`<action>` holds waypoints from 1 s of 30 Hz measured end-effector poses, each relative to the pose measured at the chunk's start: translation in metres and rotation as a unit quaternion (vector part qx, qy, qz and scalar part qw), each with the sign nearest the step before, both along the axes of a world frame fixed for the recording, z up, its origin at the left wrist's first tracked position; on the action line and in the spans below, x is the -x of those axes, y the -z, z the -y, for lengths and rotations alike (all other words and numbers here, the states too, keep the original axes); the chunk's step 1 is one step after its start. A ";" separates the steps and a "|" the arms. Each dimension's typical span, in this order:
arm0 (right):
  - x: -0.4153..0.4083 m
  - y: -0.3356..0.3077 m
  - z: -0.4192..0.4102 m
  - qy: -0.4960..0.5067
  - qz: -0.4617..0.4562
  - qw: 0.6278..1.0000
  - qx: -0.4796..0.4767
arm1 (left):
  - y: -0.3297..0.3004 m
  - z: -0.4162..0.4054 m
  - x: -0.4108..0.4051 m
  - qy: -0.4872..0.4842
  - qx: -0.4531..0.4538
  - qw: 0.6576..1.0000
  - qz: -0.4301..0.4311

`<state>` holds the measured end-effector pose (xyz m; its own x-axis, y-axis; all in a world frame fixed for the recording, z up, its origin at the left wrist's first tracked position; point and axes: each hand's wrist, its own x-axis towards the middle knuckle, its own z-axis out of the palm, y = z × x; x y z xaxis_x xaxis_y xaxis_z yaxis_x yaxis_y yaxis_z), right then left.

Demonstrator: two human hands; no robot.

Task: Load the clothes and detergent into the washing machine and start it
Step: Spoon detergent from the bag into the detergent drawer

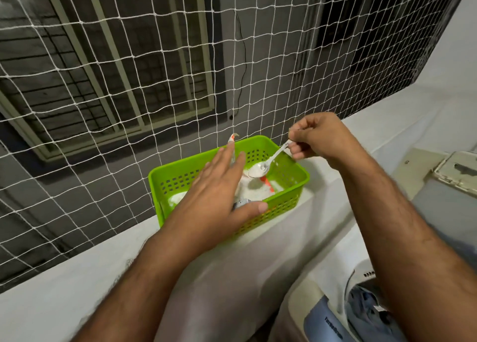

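Note:
A green perforated basket point(170, 180) sits on a white ledge and holds an opened detergent packet point(258, 190) with white powder showing. My right hand point(318, 136) pinches the handle of a spoon point(262, 168) heaped with powder, just above the packet. My left hand point(219, 194) hovers over the basket's near side with straight fingers spread, its thumb by the front rim. At the lower right is the washing machine point(320, 318), with blue clothes point(369, 308) inside its open top.
A white rope net point(154, 83) spans the opening behind the ledge point(77, 285), with a barred window beyond. A white raised lid or panel point(456, 171) stands at the right edge. The ledge runs left and right of the basket.

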<state>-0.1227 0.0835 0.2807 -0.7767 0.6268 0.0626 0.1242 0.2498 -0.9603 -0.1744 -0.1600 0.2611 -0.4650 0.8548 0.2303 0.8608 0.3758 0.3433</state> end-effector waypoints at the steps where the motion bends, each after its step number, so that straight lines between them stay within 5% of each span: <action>1: -0.005 0.000 -0.003 0.006 -0.010 1.000 0.012 | -0.002 -0.004 -0.002 0.001 0.001 1.000 -0.004; 9: -0.068 -0.004 -0.031 0.090 -0.074 0.992 0.044 | -0.012 -0.060 -0.035 0.058 -0.009 0.997 -0.054; 18: -0.183 0.016 -0.076 0.226 -0.094 0.968 0.059 | 0.017 -0.139 -0.101 0.145 -0.006 0.989 -0.008; 30: -0.324 0.122 -0.121 0.439 -0.053 0.893 0.080 | 0.095 -0.232 -0.185 0.273 0.040 0.961 0.016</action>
